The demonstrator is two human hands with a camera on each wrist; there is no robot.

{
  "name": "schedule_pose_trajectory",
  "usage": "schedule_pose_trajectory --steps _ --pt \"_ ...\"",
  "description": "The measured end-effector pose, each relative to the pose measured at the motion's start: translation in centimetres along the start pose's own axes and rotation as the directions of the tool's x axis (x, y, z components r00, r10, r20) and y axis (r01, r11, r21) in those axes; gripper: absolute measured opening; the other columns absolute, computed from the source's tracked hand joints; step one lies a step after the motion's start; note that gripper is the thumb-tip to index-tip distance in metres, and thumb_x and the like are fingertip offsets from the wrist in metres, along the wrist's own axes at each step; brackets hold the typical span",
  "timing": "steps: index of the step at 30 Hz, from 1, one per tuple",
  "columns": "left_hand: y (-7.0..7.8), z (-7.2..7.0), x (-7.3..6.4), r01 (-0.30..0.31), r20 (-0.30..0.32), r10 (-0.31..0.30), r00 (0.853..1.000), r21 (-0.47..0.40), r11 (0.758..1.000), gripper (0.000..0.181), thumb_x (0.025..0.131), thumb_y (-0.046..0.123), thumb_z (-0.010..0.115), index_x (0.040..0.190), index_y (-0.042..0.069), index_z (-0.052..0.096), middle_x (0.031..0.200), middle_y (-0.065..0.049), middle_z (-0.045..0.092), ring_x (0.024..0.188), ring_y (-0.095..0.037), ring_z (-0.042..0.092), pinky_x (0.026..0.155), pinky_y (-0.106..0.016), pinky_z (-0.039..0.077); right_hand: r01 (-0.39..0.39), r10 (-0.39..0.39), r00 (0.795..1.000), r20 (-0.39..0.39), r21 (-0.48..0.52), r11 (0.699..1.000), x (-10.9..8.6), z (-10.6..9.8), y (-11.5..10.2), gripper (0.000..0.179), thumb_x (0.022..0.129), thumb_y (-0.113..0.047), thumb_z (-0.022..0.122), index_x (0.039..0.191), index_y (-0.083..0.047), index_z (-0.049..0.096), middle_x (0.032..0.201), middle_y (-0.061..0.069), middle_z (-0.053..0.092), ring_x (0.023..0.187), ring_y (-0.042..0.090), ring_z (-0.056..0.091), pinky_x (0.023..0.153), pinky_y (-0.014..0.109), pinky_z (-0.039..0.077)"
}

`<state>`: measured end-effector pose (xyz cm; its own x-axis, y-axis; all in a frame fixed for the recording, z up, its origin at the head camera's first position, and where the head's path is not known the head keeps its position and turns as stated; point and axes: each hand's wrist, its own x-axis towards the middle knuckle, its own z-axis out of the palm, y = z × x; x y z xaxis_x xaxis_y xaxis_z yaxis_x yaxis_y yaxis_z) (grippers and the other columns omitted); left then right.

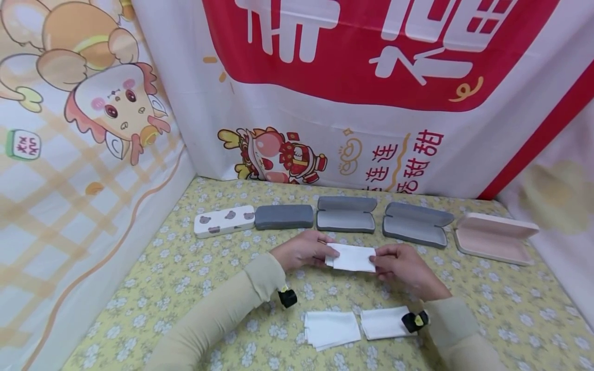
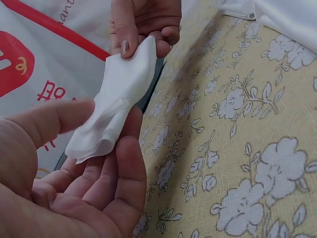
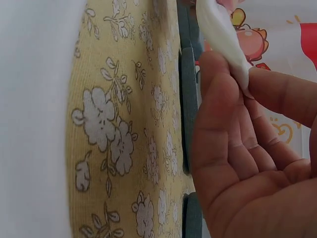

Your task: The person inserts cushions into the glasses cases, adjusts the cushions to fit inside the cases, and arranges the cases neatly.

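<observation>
A folded white cloth (image 1: 355, 257) is stretched between both hands above the flowered table, in front of the open grey cases. At its left end, my left hand (image 1: 303, 251) holds it with the thumb on top and the fingers beneath. Loose folded layers of the cloth (image 2: 111, 119) show at that end in the left wrist view. My right hand (image 1: 408, 268) pinches the other end between thumb and fingertips; the right wrist view shows the cloth (image 3: 225, 39) edge-on there. Two more folded white cloths, one at left (image 1: 331, 330) and one at right (image 1: 382, 323), lie nearer the body.
Along the back stand glasses cases: a closed white one with bear prints (image 1: 225, 221), a closed grey one (image 1: 284, 217), two open grey ones (image 1: 345, 221) and an open pink one (image 1: 496, 242). Printed fabric walls (image 1: 287, 103) enclose the flowered tablecloth (image 1: 185, 288).
</observation>
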<state>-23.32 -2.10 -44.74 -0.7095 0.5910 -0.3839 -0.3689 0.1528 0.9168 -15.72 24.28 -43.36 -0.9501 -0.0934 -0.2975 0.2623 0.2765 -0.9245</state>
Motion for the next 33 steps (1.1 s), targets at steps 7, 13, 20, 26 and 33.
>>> schedule_pose_trajectory --steps 7,13,20,26,33 --pt "0.3 -0.2 0.0 -0.037 -0.041 0.036 0.999 -0.024 0.999 0.037 0.088 0.001 0.077 0.123 0.000 0.068 0.111 -0.014 0.069 0.083 -0.021 0.068 0.081 -0.047 0.056 0.004 -0.004 1.000 -0.006 0.046 0.999 0.6 0.3 -0.2 0.026 0.097 -0.015 0.070 0.111 0.007 0.066 0.092 0.015 0.069 0.077 0.024 0.066 0.070 0.039 0.059" --pt "0.8 -0.5 -0.1 -0.040 -0.045 0.040 0.998 0.005 0.999 0.040 0.089 0.002 0.076 0.127 -0.001 0.066 0.112 -0.014 0.069 0.082 -0.022 0.067 0.081 -0.048 0.055 0.014 -0.013 1.000 -0.009 0.071 0.997 1.3 0.5 -0.4 0.028 0.096 -0.014 0.071 0.111 0.008 0.065 0.096 0.016 0.069 0.079 0.025 0.066 0.071 0.041 0.059" --pt "0.9 -1.4 0.6 -0.058 -0.096 0.059 0.994 0.011 0.998 0.021 0.090 0.004 0.076 0.109 -0.001 0.071 0.100 -0.015 0.068 0.078 -0.022 0.064 0.080 -0.049 0.054 0.033 -0.032 0.999 -0.019 0.066 0.997 2.1 0.4 -0.9 0.026 0.096 -0.013 0.072 0.110 0.008 0.067 0.091 0.016 0.069 0.078 0.028 0.066 0.070 0.042 0.059" --pt "1.1 -2.1 1.2 -0.062 -0.134 0.058 0.989 -0.026 0.998 0.028 0.089 0.002 0.076 0.116 -0.002 0.068 0.101 -0.015 0.068 0.078 -0.021 0.066 0.085 -0.050 0.055 0.055 -0.055 0.998 -0.004 0.077 0.996 2.8 0.1 -1.0 0.027 0.096 -0.014 0.071 0.109 0.010 0.066 0.089 0.017 0.068 0.075 0.026 0.065 0.069 0.041 0.059" --pt "1.6 -2.8 1.6 -0.090 -0.158 0.093 0.983 0.031 0.995 0.021 0.090 0.005 0.076 0.109 -0.001 0.072 0.099 -0.015 0.069 0.076 -0.022 0.062 0.079 -0.048 0.054 0.058 -0.058 0.998 -0.010 0.068 0.996 3.9 -0.1 -1.3 0.027 0.096 -0.015 0.072 0.108 0.008 0.067 0.093 0.016 0.069 0.080 0.026 0.066 0.074 0.042 0.059"
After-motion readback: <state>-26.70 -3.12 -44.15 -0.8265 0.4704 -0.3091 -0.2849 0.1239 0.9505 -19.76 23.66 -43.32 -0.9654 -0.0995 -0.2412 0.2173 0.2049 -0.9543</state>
